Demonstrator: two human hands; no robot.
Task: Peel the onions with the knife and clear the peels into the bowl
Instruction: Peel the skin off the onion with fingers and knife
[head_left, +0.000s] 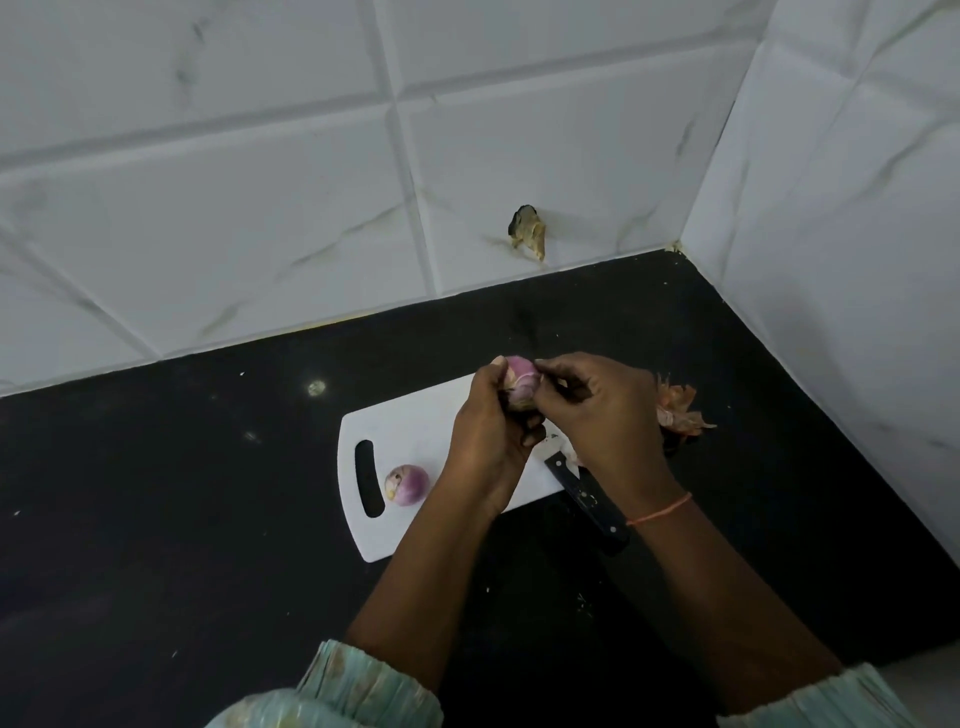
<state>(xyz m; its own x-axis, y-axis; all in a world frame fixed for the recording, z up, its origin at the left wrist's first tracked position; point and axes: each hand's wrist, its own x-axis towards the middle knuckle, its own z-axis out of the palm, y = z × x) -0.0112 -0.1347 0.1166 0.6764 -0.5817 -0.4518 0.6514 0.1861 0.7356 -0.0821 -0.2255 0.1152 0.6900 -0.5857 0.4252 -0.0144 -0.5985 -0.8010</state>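
Black counter (208, 493), running into a corner of white tiled wall (260, 182) at the far right. White cutting board (415, 431) lies mid-counter, its handle slot toward the left.

Both hands raised over the board's far right part. Left hand (488, 431) curled around a purple onion (519, 387), gripping it from the left and beneath. Right hand (602, 410) closed too, fingertips pinching at the onion's top right side, likely on a strip of skin, though the view is too soft to be sure. Orange thread around the right wrist.

Heap of dry peels (680, 410) on the counter just right of the board, partly behind the right hand.

Knife (587, 496) with black handle lies at the board's near right corner, handle jutting off onto the counter, blade largely hidden under the right hand.

Second onion (407, 484), peeled purple, sits on the board's left end beside the slot.
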